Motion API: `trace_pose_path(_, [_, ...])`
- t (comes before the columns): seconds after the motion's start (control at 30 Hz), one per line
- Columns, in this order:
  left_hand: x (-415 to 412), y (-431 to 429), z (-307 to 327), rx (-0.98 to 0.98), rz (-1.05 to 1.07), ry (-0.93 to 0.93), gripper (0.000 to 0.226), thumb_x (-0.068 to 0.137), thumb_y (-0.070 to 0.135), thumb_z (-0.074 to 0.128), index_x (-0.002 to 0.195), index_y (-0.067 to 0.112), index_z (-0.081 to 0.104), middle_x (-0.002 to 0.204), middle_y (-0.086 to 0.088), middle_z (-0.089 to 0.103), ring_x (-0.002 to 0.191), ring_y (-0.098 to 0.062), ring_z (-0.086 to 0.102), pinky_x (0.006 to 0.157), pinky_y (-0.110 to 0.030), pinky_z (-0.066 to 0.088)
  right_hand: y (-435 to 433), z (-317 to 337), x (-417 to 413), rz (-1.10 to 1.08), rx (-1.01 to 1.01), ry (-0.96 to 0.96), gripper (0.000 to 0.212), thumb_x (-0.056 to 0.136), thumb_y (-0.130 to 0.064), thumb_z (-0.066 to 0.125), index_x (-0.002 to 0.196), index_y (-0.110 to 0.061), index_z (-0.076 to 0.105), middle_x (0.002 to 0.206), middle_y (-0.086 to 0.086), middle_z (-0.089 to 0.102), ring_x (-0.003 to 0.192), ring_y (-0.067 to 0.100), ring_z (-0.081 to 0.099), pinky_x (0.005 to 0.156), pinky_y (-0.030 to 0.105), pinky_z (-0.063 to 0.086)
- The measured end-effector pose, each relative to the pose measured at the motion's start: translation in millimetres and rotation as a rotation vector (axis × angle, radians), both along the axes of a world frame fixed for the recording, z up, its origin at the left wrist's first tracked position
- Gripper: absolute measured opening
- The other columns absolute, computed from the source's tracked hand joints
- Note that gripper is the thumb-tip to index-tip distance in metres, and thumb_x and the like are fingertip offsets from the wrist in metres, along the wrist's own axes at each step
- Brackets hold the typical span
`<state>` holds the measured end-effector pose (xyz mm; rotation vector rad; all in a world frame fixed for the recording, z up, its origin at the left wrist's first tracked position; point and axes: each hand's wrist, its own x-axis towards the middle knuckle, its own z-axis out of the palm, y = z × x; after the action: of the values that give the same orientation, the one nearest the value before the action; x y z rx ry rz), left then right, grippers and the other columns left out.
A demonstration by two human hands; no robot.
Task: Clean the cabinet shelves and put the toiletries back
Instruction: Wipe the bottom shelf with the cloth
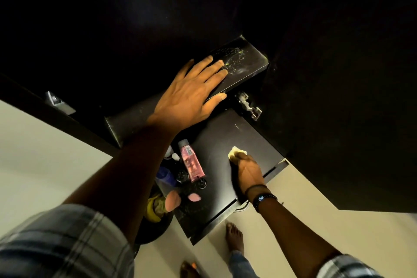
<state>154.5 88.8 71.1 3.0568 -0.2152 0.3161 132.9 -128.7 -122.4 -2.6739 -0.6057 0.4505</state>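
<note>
My left hand (191, 95) lies flat, fingers spread, on the front edge of a dark upper shelf (246, 63) that carries dusty smears. My right hand (247, 170) presses a small pale cloth (235, 151) onto the black lower shelf (216, 140). At that shelf's left side lie the toiletries: a pink tube (191, 161) with a grey cap, a blue bottle (167, 176), a small white-capped bottle (174, 156), dark round caps (201, 183) and pink round pieces (194, 197).
A metal hinge (248, 105) sits just right of the upper shelf, beside the open dark cabinet door (338, 119). Below the left arm stands a dark bin (155, 216) with yellow rubbish in it. Bare feet (234, 236) stand on the pale floor (45, 165).
</note>
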Motion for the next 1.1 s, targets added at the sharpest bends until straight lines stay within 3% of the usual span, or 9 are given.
trace_pose_path(0.27, [0,0,3,-0.006,0.032,-0.013,0.060,0.095,0.052,0.036,0.145,0.019,0.031,0.155,0.001,0.026,0.145,-0.016,0.014,0.118,-0.040,0.011,9,0,-39,0.155,0.049,0.107,0.033,0.089,-0.007,0.054,0.120,-0.012,0.064,0.126,0.009,0.059,0.117,0.026,0.054,0.099,0.027,0.042])
trace_pose_path(0.37, [-2,0,1,-0.002,0.041,-0.024,0.062,0.094,0.055,0.035,0.145,0.020,0.032,0.154,0.002,0.028,0.144,-0.015,0.017,0.118,-0.040,0.013,-2,33,-29,-0.008,0.212,0.180,0.031,0.084,-0.008,0.062,0.109,-0.024,0.072,0.110,-0.007,0.071,0.101,0.012,0.066,0.096,0.015,0.044])
trace_pose_path(0.43, [1,0,1,-0.035,0.044,-0.031,0.062,0.093,0.057,0.035,0.144,0.021,0.033,0.152,0.002,0.031,0.143,-0.015,0.020,0.117,-0.042,0.018,-5,72,-14,-0.191,0.469,0.174,0.032,0.085,-0.003,0.064,0.102,-0.028,0.074,0.101,-0.015,0.070,0.092,0.004,0.067,0.093,0.026,0.053])
trace_pose_path(0.53, [-3,-3,9,-0.217,0.074,-0.154,0.055,0.094,0.049,0.043,0.138,0.017,0.043,0.146,-0.001,0.042,0.139,-0.016,0.031,0.111,-0.041,0.031,-3,151,2,-0.245,0.784,-0.037,0.032,0.084,0.001,0.065,0.105,-0.022,0.072,0.106,-0.011,0.070,0.099,0.001,0.065,0.092,0.017,0.051])
trace_pose_path(0.63, [-26,-12,11,-0.503,0.198,-0.357,0.041,0.095,0.026,0.051,0.133,0.011,0.050,0.140,-0.005,0.049,0.135,-0.017,0.037,0.112,-0.032,0.029,14,201,13,-0.108,0.887,-0.254,0.030,0.082,0.006,0.065,0.107,-0.009,0.072,0.111,-0.001,0.066,0.107,0.004,0.061,0.093,0.013,0.048])
trace_pose_path(0.77, [-79,-28,-5,-0.681,0.433,-0.422,0.039,0.096,0.010,0.043,0.134,0.010,0.048,0.143,-0.004,0.045,0.138,-0.015,0.032,0.115,-0.025,0.022,53,213,28,0.090,0.844,-0.375,0.035,0.078,0.011,0.060,0.105,-0.008,0.072,0.109,0.004,0.063,0.101,0.009,0.061,0.088,0.019,0.051])
trace_pose_path(0.93, [-130,-44,-24,-0.703,0.472,-0.331,0.041,0.099,0.016,0.030,0.139,0.011,0.039,0.150,0.001,0.031,0.144,-0.012,0.017,0.114,-0.013,0.011,101,201,37,0.290,0.647,-0.453,0.041,0.072,0.013,0.060,0.107,-0.007,0.071,0.112,0.007,0.066,0.103,0.019,0.064,0.091,0.030,0.053])
trace_pose_path(1.0, [-143,-51,-25,-0.725,0.443,-0.298,0.044,0.100,0.027,0.024,0.141,0.015,0.035,0.153,0.004,0.024,0.145,-0.010,0.011,0.114,-0.012,0.008,107,194,34,0.315,0.624,-0.473,0.039,0.076,0.010,0.062,0.110,-0.006,0.069,0.118,0.009,0.066,0.112,0.022,0.062,0.098,0.035,0.050])
trace_pose_path(1.1, [-160,-62,-29,-0.789,0.427,-0.316,0.045,0.099,0.028,0.027,0.142,0.018,0.031,0.154,0.001,0.024,0.146,-0.013,0.011,0.116,-0.019,0.011,98,187,15,0.202,0.716,-0.488,0.031,0.086,-0.001,0.064,0.117,-0.006,0.066,0.127,0.010,0.062,0.124,0.019,0.054,0.108,0.027,0.041])
